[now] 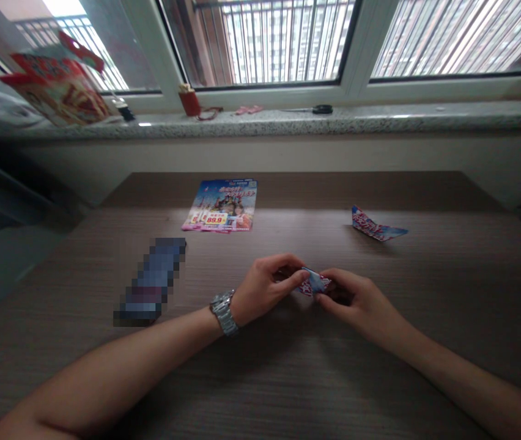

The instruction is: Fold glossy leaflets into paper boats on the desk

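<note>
A small folded piece of printed paper [316, 282], blue, white and red, is held just above the table between my two hands. My left hand [267, 284], with a metal watch [225, 312] on the wrist, pinches its left side between thumb and fingers. On the right side, the thumb and fingers of my right hand [356, 296] close on the same paper. My fingers cover parts of it, so its full shape is hidden. Farther back to the right lies another folded paper strip [375, 227] in like colours, its ends bent upward.
Several flyers [221, 205] lie stacked at the table's back left. A pixelated phone-like slab [153, 281] is left of my left hand. On the stone windowsill [150, 131] are a red packet [65, 88], a small red container [189, 100] and a black-handled tool [321, 109].
</note>
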`<state>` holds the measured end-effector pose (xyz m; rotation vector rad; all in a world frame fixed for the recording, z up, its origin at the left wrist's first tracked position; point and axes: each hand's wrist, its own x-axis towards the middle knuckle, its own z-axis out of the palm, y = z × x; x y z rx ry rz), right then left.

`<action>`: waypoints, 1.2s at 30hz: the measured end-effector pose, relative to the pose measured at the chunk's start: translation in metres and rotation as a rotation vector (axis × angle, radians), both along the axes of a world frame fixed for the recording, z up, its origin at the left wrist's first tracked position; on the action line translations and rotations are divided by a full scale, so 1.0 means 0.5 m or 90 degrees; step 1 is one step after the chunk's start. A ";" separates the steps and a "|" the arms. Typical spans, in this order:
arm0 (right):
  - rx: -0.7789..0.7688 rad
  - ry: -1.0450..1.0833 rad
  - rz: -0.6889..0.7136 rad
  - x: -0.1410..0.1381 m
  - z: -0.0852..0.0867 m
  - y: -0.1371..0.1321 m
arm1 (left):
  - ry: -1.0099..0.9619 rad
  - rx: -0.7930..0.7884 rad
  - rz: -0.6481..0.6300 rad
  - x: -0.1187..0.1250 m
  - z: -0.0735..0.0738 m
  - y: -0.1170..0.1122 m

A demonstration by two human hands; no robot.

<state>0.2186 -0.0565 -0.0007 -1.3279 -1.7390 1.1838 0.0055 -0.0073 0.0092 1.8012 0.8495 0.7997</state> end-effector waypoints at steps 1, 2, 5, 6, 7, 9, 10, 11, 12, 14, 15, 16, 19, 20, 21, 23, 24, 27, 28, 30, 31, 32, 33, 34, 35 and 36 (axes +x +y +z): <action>-0.002 -0.002 0.001 0.000 0.000 0.000 | -0.001 0.002 0.004 0.000 0.000 0.000; -0.007 -0.001 0.005 0.000 0.000 -0.001 | 0.001 0.004 0.007 0.001 -0.001 -0.001; -0.018 -0.005 0.020 0.001 -0.001 -0.001 | 0.004 -0.003 0.000 0.001 -0.001 -0.002; -0.014 -0.018 0.022 0.002 -0.002 -0.001 | 0.004 -0.006 -0.004 0.001 0.000 -0.003; -0.010 -0.033 0.023 0.002 -0.002 -0.001 | 0.004 -0.009 -0.010 0.001 0.000 -0.003; -0.007 -0.054 0.028 0.004 -0.003 0.000 | 0.006 -0.012 -0.026 0.001 0.002 -0.004; -0.009 -0.056 0.032 0.004 -0.003 0.000 | 0.010 -0.011 -0.033 0.000 0.003 -0.004; -0.011 -0.056 0.035 0.005 -0.002 0.000 | 0.014 -0.008 -0.041 0.000 0.004 -0.004; -0.014 -0.055 0.038 0.005 -0.001 0.000 | 0.019 -0.003 -0.046 -0.001 0.005 -0.004; -0.015 -0.054 0.044 0.006 0.002 0.000 | 0.030 0.012 -0.047 -0.002 0.006 -0.004; -0.013 -0.054 0.048 0.007 0.004 0.000 | 0.034 0.018 -0.044 -0.003 0.006 -0.003; -0.010 -0.053 0.051 0.007 0.006 0.000 | 0.035 0.018 -0.043 -0.003 0.006 -0.002; -0.012 -0.041 0.055 0.010 0.008 0.001 | 0.021 -0.014 -0.046 -0.004 0.003 0.002; -0.016 -0.035 0.055 0.011 0.008 0.001 | 0.014 -0.029 -0.048 -0.004 0.001 0.004; -0.021 -0.026 0.056 0.011 0.007 0.001 | 0.007 -0.041 -0.048 -0.004 -0.001 0.005; -0.036 0.000 0.060 0.013 0.004 0.001 | -0.004 -0.061 -0.046 -0.004 -0.005 0.009; -0.045 0.017 0.061 0.013 0.003 0.001 | -0.009 -0.069 -0.046 -0.004 -0.007 0.010; -0.068 0.057 0.065 0.013 0.000 0.000 | -0.012 -0.087 -0.047 -0.004 -0.009 0.013; -0.071 0.058 0.066 0.013 0.000 -0.001 | -0.009 -0.085 -0.047 -0.004 -0.009 0.013; -0.069 0.048 0.065 0.013 0.000 -0.002 | 0.000 -0.071 -0.047 -0.004 -0.008 0.011; -0.067 0.042 0.063 0.013 0.001 -0.002 | 0.004 -0.062 -0.048 -0.004 -0.007 0.010; -0.067 0.039 0.063 0.013 0.002 -0.003 | 0.007 -0.053 -0.049 -0.004 -0.005 0.008; -0.069 0.035 0.066 0.014 0.003 -0.003 | 0.013 -0.046 -0.052 -0.004 -0.003 0.006; -0.070 0.029 0.072 0.014 0.004 -0.003 | 0.023 -0.036 -0.055 -0.004 -0.001 0.004; -0.069 0.019 0.078 0.015 0.005 -0.003 | 0.035 -0.022 -0.058 -0.004 0.001 0.001; -0.065 0.007 0.084 0.015 0.006 -0.003 | 0.050 -0.003 -0.061 -0.005 0.004 -0.001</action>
